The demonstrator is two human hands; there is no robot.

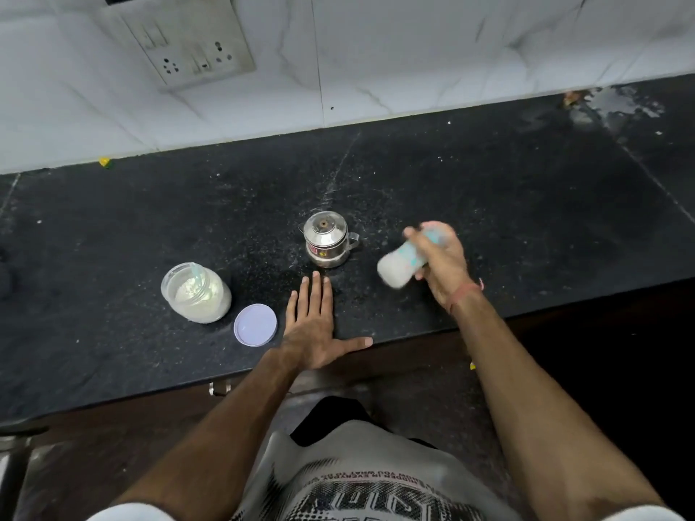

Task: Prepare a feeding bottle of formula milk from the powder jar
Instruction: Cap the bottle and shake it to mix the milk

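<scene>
My right hand [445, 263] grips the feeding bottle [400, 267], which is tilted with its base toward the lower left and looks blurred; white milk fills it. My left hand [312, 325] lies flat on the black counter [507, 220], fingers spread, holding nothing. The powder jar [197, 293] stands open at the left with white powder and a pale scoop inside. Its lilac lid [255, 325] lies beside it, just left of my left hand. A small steel kettle [328, 238] with a lid stands between the jar and the bottle.
A white tiled wall [413, 50] with a switch and socket plate [188, 43] runs behind the counter. A wet patch [616, 107] lies at the far right of the counter. The counter's front edge runs under my left wrist.
</scene>
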